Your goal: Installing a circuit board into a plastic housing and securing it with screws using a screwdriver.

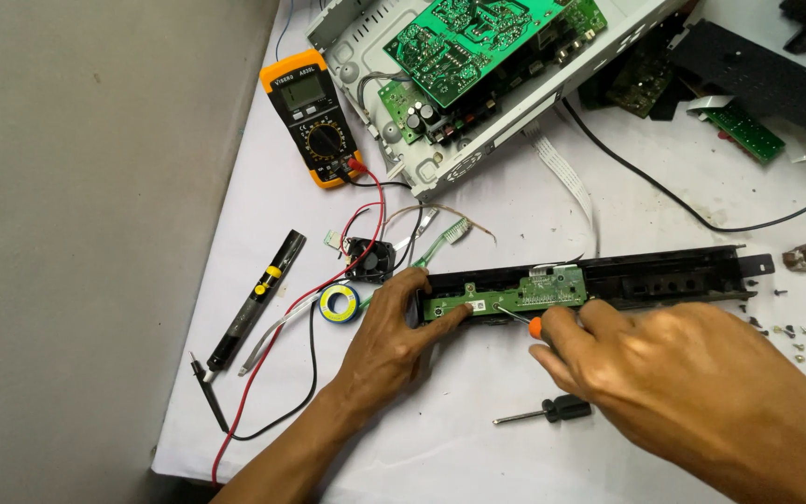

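A long black plastic panel (664,273) lies across the white table (478,448), with a narrow green circuit board (506,297) seated in its left half, silver solder points dotting it. The left hand (394,336) steadies the panel's left end, thumb and fingers spread apart, fingertips resting on the board's edge. The right hand (673,364) has its fingers clamped around an orange-handled screwdriver (522,322), its tip on the board. A small black screwdriver (543,411) lies just below. Farther back sit an orange and black multimeter (312,117), its yellow front label under a grey screen, and a blue-and-yellow solder roll (339,303).
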